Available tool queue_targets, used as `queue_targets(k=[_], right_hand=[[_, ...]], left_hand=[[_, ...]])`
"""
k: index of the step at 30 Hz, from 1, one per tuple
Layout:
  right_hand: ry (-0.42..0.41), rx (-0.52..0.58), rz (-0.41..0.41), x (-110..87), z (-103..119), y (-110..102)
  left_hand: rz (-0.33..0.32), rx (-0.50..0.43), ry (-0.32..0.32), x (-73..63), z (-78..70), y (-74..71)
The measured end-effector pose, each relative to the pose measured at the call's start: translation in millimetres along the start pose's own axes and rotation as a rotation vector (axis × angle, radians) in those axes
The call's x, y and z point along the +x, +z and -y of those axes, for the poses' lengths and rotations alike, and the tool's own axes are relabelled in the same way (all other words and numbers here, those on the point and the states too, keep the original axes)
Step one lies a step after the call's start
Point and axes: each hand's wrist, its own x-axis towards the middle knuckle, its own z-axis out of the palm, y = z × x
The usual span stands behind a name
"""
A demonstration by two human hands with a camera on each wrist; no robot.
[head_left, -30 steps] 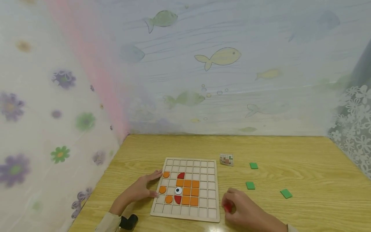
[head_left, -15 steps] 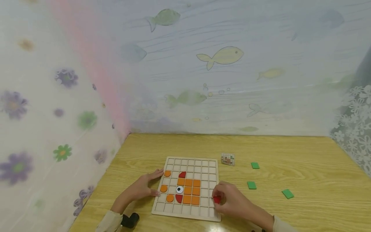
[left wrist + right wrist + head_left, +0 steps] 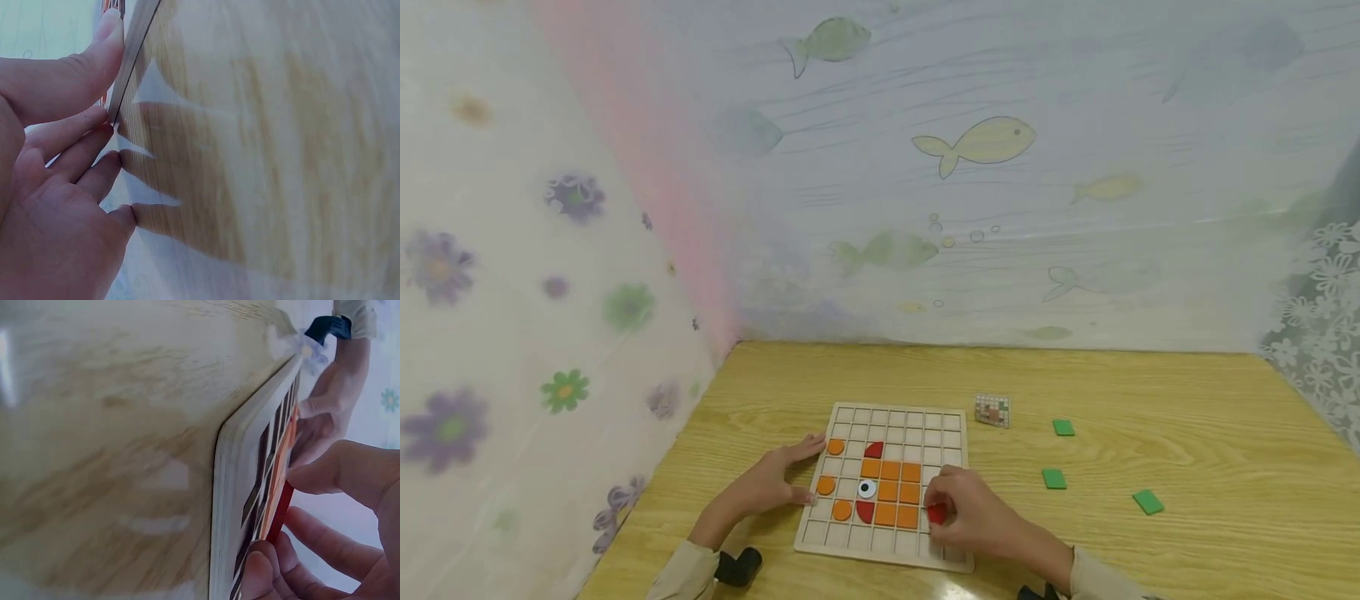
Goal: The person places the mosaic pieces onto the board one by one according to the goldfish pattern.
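My right hand (image 3: 976, 512) pinches a red tile (image 3: 281, 514) between thumb and fingers, close over the right side of the wooden grid board (image 3: 880, 553). Fingers hide part of this tile in the head view. At the board's left edge, my left hand (image 3: 762, 485) rests with fingers extended and thumb at the rim. Orange square tiles (image 3: 888, 492) form a block in the grid. Beside them sit a round eye piece (image 3: 867, 489) and two red quarter-round tiles, one upper (image 3: 874, 450) and one lower (image 3: 865, 512). Orange discs (image 3: 826, 485) lie in the left columns.
Three green square tiles lie on the table right of the board, one being the nearest tile (image 3: 1147, 502). A small picture card (image 3: 992, 411) with a grid pattern lies by the board's upper right corner. Fish-patterned sheeting (image 3: 880, 292) hangs behind the wood-grain table (image 3: 1195, 417).
My right hand has moved left with the red tile, from the table beside the board to over its right columns. My left hand stays at the board's edge.
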Motion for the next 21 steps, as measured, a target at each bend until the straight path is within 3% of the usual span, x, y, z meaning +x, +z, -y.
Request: queue_targets(k=[13,21], right_hand=[[0.061,-0.033,0.035,5.0,0.8,5.0],[0.059,0.028,0.043,5.7,0.6,5.0]], left_hand=[[0.003,-0.019,0.000,0.3,1.5,0.9],[0.002,-0.019,0.008,-0.2,0.1,0.3]])
